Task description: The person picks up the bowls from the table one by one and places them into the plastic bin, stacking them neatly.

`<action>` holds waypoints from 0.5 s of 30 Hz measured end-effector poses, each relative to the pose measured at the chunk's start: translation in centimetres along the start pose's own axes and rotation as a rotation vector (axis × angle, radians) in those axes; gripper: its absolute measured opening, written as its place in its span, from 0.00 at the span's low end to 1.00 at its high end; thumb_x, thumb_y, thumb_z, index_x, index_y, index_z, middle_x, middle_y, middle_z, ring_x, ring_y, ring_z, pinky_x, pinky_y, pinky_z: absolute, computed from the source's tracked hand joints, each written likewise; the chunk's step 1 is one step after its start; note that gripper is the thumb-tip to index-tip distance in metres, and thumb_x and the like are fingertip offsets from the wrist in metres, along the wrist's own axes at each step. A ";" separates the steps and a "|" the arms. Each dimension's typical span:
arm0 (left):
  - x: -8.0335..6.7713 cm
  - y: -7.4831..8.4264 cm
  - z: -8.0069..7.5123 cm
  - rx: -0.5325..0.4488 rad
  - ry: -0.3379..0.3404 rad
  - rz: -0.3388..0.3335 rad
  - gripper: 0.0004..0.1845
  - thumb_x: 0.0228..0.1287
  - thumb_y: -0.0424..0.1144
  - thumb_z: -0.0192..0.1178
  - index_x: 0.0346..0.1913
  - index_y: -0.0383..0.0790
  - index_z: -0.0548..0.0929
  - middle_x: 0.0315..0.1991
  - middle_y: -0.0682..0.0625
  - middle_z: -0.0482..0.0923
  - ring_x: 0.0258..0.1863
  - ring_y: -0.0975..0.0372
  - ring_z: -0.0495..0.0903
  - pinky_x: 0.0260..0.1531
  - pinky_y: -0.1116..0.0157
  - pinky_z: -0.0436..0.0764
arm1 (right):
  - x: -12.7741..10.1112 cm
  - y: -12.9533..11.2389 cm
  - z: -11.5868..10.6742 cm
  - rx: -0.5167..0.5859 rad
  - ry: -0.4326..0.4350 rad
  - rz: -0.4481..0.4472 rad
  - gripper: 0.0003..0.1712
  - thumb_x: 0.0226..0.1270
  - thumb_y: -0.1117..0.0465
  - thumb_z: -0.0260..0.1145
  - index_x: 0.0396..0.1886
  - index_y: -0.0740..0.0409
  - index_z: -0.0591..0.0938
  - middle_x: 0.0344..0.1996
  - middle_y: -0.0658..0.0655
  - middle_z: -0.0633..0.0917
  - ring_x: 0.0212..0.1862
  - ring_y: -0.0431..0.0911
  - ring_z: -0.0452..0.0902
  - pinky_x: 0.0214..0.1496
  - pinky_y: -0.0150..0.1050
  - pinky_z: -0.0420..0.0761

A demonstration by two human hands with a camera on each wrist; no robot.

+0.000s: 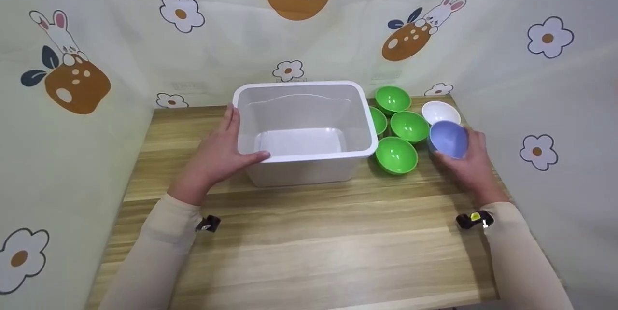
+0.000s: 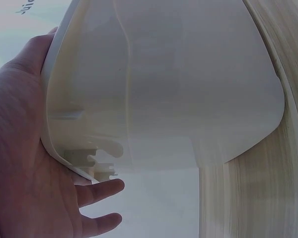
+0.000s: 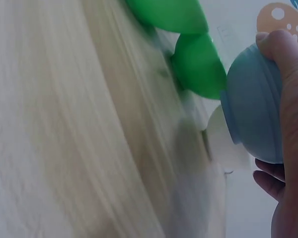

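The right hand (image 1: 475, 165) has the blue bowl (image 1: 449, 138) at the right of the frame, thumb on its near side and fingers round the right side. The right-wrist view shows the bowl tilted and seemingly raised off the counter (image 1: 338, 247). The left hand (image 1: 217, 155), left of centre, is spread across the near left corner of the tub (image 1: 304, 172), thumb on the near rim and fingers nearly straight along the left side. The tub stands upright at mid-frame, with nothing in it. Four green bowls (image 1: 409, 129) sit upright between tub and blue bowl, the leftmost partly hidden by the rim. A white bowl (image 1: 440, 109) shows just behind the blue one; whether they touch, I cannot tell. Cloth (image 1: 231, 54) printed with rabbits and flowers surrounds the counter's back and sides.
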State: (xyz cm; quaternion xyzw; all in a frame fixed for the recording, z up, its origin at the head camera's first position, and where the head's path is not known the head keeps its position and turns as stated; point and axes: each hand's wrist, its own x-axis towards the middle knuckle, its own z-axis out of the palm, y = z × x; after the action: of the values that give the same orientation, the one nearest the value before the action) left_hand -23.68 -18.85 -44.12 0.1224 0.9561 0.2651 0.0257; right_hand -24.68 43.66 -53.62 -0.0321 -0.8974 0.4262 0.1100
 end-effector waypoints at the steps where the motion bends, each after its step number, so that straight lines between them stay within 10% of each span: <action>1: 0.0 0.0 0.0 -0.001 0.004 0.006 0.79 0.59 0.86 0.63 0.90 0.33 0.36 0.91 0.40 0.29 0.84 0.30 0.52 0.79 0.26 0.54 | 0.0 -0.3 0.0 0.001 0.000 0.004 0.66 0.62 0.47 0.87 0.91 0.52 0.57 0.75 0.66 0.64 0.69 0.67 0.71 0.69 0.72 0.77; 15: 0.1 0.0 0.0 -0.012 0.000 -0.005 0.79 0.57 0.86 0.63 0.90 0.35 0.35 0.92 0.41 0.28 0.85 0.30 0.51 0.78 0.25 0.53 | 0.6 -4.4 0.4 -0.054 -0.038 -0.076 0.65 0.61 0.47 0.88 0.87 0.62 0.59 0.72 0.73 0.69 0.70 0.73 0.71 0.67 0.78 0.76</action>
State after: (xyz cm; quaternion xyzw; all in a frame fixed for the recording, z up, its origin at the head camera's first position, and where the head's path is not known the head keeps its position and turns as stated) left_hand -23.81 -18.81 -44.16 0.1197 0.9549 0.2705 0.0273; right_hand -25.19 40.66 -50.32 0.0072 -0.9111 0.3977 0.1084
